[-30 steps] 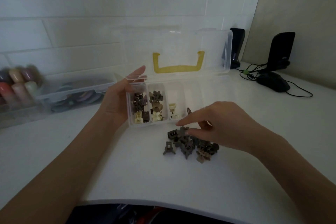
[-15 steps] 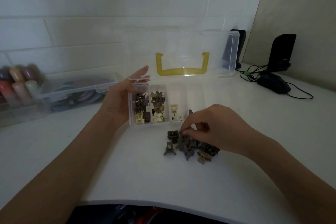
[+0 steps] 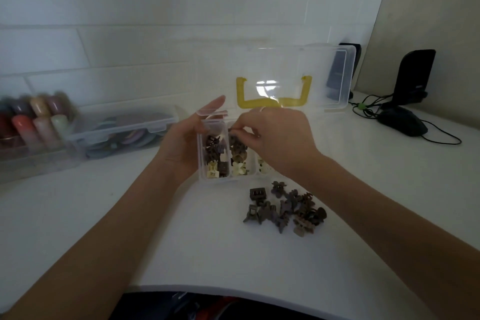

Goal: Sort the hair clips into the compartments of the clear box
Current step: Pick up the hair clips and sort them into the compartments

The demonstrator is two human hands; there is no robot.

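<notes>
I am looking down over two arms that are showing bare from the bottom corners of the view up to the wrists. The left forearm (image 3: 109,228) and the right forearm (image 3: 376,202) are both appearing slim and smooth. The left hand (image 3: 181,148) and the right hand (image 3: 278,138) are working ungloved. A small pale glint is showing on one finger (image 3: 262,109) of the right hand; I cannot tell whether it is a ring. Low in the view, dark clothing (image 3: 155,305) with a red-orange patch (image 3: 228,302) is peeking out.
</notes>
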